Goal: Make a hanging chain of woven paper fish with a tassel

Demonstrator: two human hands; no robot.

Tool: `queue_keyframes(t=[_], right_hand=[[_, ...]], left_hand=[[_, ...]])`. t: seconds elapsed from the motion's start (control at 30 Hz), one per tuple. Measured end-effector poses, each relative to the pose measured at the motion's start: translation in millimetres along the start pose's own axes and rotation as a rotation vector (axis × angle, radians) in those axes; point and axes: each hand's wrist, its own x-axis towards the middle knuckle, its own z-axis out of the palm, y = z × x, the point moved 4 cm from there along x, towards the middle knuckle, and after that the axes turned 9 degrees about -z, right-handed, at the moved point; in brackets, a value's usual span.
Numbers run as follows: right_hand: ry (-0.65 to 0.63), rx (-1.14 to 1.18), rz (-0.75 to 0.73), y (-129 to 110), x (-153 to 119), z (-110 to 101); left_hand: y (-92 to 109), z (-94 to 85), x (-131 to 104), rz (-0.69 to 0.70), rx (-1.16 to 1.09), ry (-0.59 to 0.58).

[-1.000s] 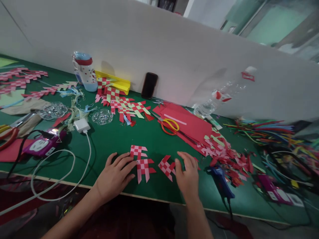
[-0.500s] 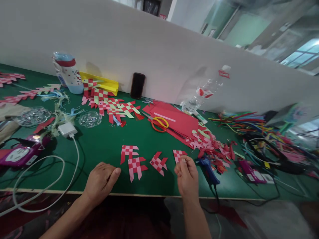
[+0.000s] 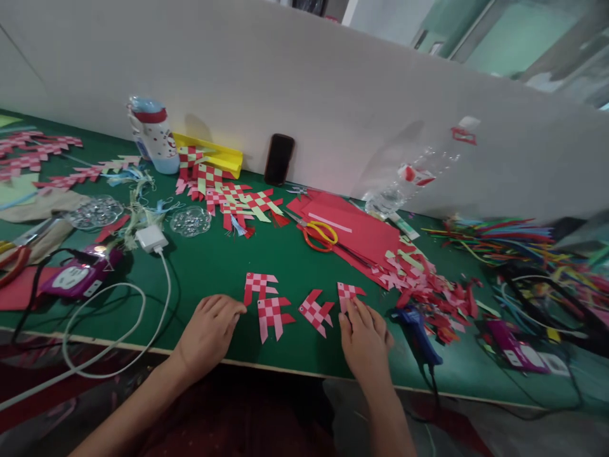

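Note:
Several small woven paper fish in pink and red check lie on the green table (image 3: 214,263) before me. My left hand (image 3: 212,327) rests at their left, fingers loosely bent and holding nothing I can see. Its fingertips touch the lower strip of the upper left paper fish (image 3: 259,282). Just below that one is another woven paper fish (image 3: 271,314), and a tilted paper fish (image 3: 314,311) lies in the middle. My right hand (image 3: 366,336) lies palm down over the rightmost paper fish (image 3: 347,292), fingers stretched out, hiding its lower part.
Behind are more woven fish (image 3: 219,190), scissors (image 3: 321,235), red paper sheets (image 3: 352,222), a phone (image 3: 280,158) and a plastic bottle (image 3: 404,181). A blue glue gun (image 3: 419,333) and paper scraps (image 3: 428,285) lie right. A white cable (image 3: 164,285) loops at left.
My left hand has moved right to the upper left fish. My right hand has gone from a pinch at the rightmost fish to fingers stretched over it. The view has shifted left.

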Motion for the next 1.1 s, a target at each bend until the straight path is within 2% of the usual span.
queue_keyframes(t=[0.13, 0.33, 0.43, 0.57, 0.83, 1.1], right_hand=[[-0.046, 0.066, -0.094, -34, 18, 0], [-0.172, 0.207, -0.408, -111, 22, 1], [-0.186, 0.196, -0.393, -129, 22, 6], [-0.209, 0.249, -0.338, -131, 29, 8], [-0.252, 0.503, -0.247, -116, 28, 2], [-0.074, 0.707, -0.083, -90, 18, 6]], left_hand=[[-1, 2.1, 1, 0.025, 0.086, 0.002], [-7, 2.4, 5, 0.021, 0.206, 0.011], [-8, 3.4, 6, 0.041, 0.224, -0.001], [-9, 4.2, 6, 0.066, 0.222, -0.029], [-10, 2.5, 8, 0.065, 0.170, -0.075], [1, 7.0, 12, 0.096, 0.185, -0.130]])
